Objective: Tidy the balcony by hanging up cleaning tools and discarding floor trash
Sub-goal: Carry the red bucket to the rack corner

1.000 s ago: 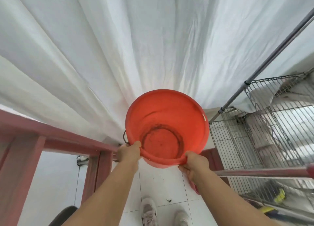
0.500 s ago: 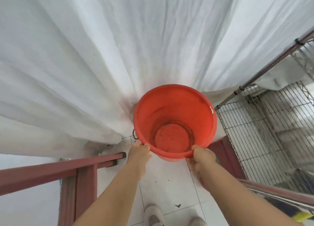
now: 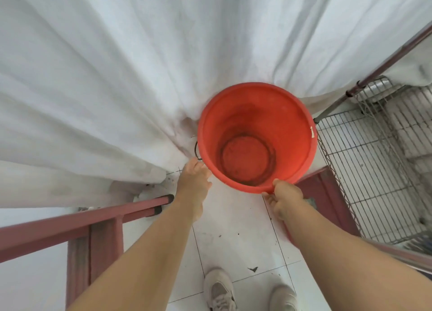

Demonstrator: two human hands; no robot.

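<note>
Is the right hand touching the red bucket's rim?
Touching. The head view shows the right hand pinching the near rim of the red bucket, thumb over the edge. The left hand rests against the bucket's outer side.

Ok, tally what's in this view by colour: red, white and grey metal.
Red: 2, the bucket and the wooden frame.
White: 3, the sheet and two shoes.
Grey metal: 2, the wire rack and the pole.
Total: 7
</note>
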